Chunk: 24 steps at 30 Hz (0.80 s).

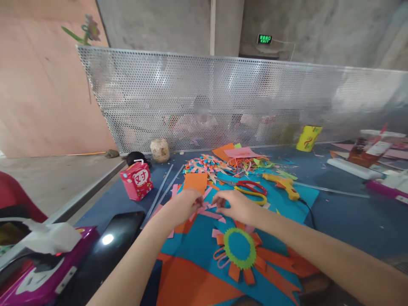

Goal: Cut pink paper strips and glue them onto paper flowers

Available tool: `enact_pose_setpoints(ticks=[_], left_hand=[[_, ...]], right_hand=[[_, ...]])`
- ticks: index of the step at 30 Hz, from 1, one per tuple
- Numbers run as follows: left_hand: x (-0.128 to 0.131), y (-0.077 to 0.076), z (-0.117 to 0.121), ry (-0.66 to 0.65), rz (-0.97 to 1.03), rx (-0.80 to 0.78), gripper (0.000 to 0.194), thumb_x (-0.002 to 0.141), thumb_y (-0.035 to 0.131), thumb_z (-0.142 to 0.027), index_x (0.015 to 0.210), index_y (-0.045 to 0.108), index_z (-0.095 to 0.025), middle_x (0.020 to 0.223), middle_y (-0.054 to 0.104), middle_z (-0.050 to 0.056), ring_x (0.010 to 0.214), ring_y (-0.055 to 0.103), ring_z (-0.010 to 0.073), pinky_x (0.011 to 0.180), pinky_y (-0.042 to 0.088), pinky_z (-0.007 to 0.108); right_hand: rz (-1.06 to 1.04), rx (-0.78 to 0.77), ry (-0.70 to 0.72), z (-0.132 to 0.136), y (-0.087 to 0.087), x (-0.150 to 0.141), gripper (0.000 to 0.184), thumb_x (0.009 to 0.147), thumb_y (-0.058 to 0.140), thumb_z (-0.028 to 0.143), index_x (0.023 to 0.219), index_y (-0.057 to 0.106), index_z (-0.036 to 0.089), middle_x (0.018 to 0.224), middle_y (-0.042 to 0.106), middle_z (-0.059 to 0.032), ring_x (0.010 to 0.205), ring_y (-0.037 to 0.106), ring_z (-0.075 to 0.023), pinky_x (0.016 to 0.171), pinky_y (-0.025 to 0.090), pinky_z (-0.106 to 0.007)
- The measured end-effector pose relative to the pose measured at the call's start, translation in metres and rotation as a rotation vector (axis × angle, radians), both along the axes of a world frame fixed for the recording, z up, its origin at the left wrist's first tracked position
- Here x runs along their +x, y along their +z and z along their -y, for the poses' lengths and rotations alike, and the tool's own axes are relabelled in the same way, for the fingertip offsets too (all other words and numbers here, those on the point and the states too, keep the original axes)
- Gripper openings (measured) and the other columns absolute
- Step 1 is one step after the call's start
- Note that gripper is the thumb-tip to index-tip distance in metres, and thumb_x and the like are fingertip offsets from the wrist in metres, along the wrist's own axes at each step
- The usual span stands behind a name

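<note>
My left hand (pixel 190 203) and my right hand (pixel 232 205) face each other over the blue sheet (pixel 196 240), fingers curled in a pinch. A short pink strip (pixel 208 206) appears between their fingertips; its ends are partly hidden. More pink strips lie under and around the hands. Just nearer to me is a paper flower (pixel 239 248) with a blue centre, a green fringed ring and orange and pink looped petals. An orange piece (pixel 195 182) lies beyond my left hand. Past my right hand are red-and-yellow scissors (pixel 253 188) and a yellow glue gun (pixel 285 185).
A multicoloured fringed flower (pixel 207 163) and paper scraps lie farther back. At left are a red drink carton (pixel 137 180), clear glue sticks (pixel 162 187), a black phone (pixel 116 238) and a purple power strip (pixel 68 259). A perforated metal screen (pixel 178 93) borders the table; a drink cup (pixel 369 148) stands right.
</note>
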<state>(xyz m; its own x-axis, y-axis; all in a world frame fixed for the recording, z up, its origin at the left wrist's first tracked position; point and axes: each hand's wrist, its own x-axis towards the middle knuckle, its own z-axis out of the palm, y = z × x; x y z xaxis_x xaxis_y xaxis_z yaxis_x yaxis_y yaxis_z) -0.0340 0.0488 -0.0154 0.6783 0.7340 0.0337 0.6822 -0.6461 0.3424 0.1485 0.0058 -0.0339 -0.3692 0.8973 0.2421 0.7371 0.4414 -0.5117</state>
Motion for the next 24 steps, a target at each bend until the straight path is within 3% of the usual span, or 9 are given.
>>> enact_pose_setpoints(ticks=[5, 8, 10, 12, 14, 19, 24], left_hand=[[0.001, 0.003, -0.001, 0.086, 0.068, 0.081, 0.025, 0.079, 0.035, -0.018, 0.084, 0.059, -0.016, 0.086, 0.063, 0.007, 0.079, 0.057, 0.0185, 0.07, 0.041, 0.028], [0.002, 0.003, -0.001, 0.113, 0.129, 0.093, 0.023, 0.079, 0.036, -0.022, 0.083, 0.058, -0.017, 0.082, 0.064, 0.007, 0.076, 0.058, 0.0186, 0.068, 0.042, 0.028], [0.003, 0.002, -0.001, 0.133, 0.188, 0.122, 0.023, 0.079, 0.037, -0.026, 0.079, 0.058, -0.017, 0.08, 0.063, 0.007, 0.073, 0.058, 0.019, 0.065, 0.042, 0.028], [0.004, 0.001, -0.002, 0.152, 0.272, 0.125, 0.021, 0.078, 0.039, -0.027, 0.076, 0.057, -0.017, 0.078, 0.063, 0.006, 0.071, 0.058, 0.0187, 0.064, 0.043, 0.028], [0.005, 0.001, -0.002, 0.166, 0.386, 0.068, 0.015, 0.075, 0.044, -0.025, 0.074, 0.057, -0.018, 0.078, 0.064, 0.005, 0.071, 0.058, 0.0174, 0.065, 0.044, 0.027], [0.007, 0.004, 0.001, 0.164, 0.653, -0.169, 0.004, 0.067, 0.053, -0.021, 0.067, 0.056, -0.018, 0.076, 0.063, 0.002, 0.064, 0.059, 0.0139, 0.062, 0.046, 0.026], [0.009, 0.006, 0.005, 0.118, 0.765, -0.334, 0.008, 0.064, 0.058, -0.023, 0.061, 0.056, -0.016, 0.076, 0.063, 0.002, 0.061, 0.057, 0.0125, 0.054, 0.045, 0.023]], right_hand=[[0.125, 0.188, -0.144, 0.032, 0.012, 0.0, 0.024, 0.077, 0.053, 0.027, 0.098, 0.057, 0.015, 0.094, 0.061, -0.009, 0.089, 0.054, -0.0228, 0.079, 0.042, -0.038], [0.322, 0.187, -0.159, 0.07, 0.011, -0.007, 0.057, 0.061, 0.062, 0.055, 0.102, 0.057, 0.016, 0.098, 0.059, -0.0123, 0.091, 0.052, -0.0311, 0.078, 0.042, -0.048], [0.381, 0.147, -0.115, 0.09, 0.006, -0.009, 0.08, 0.05, 0.065, 0.061, 0.114, 0.052, 0.015, 0.108, 0.056, -0.0158, 0.093, 0.051, -0.0346, 0.077, 0.043, -0.052], [0.421, 0.159, -0.082, 0.102, 0.001, -0.008, 0.09, 0.048, 0.066, 0.061, 0.121, 0.047, 0.012, 0.117, 0.051, -0.0191, 0.098, 0.048, -0.0383, 0.08, 0.041, -0.055], [0.433, 0.176, -0.07, 0.106, -0.003, -0.006, 0.087, 0.053, 0.064, 0.061, 0.121, 0.047, 0.01, 0.12, 0.049, -0.0199, 0.101, 0.046, -0.0394, 0.082, 0.04, -0.056], [0.365, 0.148, -0.115, 0.106, -0.007, -0.006, 0.051, 0.071, 0.057, 0.045, 0.113, 0.054, 0.015, 0.113, 0.056, -0.0138, 0.099, 0.051, -0.031, 0.08, 0.046, -0.047], [0.279, 0.177, -0.222, 0.093, 0.0, 0.01, 0.042, 0.077, 0.051, 0.045, 0.11, 0.054, 0.018, 0.104, 0.06, -0.0101, 0.097, 0.054, -0.0246, 0.08, 0.046, -0.038]])
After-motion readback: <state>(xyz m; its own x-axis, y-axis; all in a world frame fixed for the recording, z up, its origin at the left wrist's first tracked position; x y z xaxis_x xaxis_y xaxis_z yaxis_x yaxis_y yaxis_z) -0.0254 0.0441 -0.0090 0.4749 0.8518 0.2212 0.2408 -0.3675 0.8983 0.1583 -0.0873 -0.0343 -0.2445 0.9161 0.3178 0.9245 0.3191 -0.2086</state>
